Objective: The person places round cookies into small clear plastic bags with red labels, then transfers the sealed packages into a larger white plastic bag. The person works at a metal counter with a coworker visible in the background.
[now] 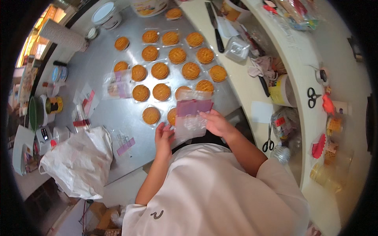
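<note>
My right hand (217, 122) grips a clear plastic packaging bag with a purple band (193, 113) by its right side, over the counter's near edge. At the bag's lower left is my left hand (163, 137), its fingers bent and apart; whether they touch the bag is unclear. Beyond both hands, stacks of round golden cookies (159, 70) sit in rough rows on clear trays or sheets. The bag partly covers one stack (172, 116). More printed clear bags (118, 84) lie flat at the left of the rows, and another bag with a purple strip (126, 146) lies nearer me.
A white plastic bag (81, 162) bulges over the counter's near left. Tubs (107, 16) and stacked paper cups (63, 35) stand along the far left. On the right ledge lie a long black-handled knife (218, 35), a clear plastic box (237, 49) and black scissors (268, 141).
</note>
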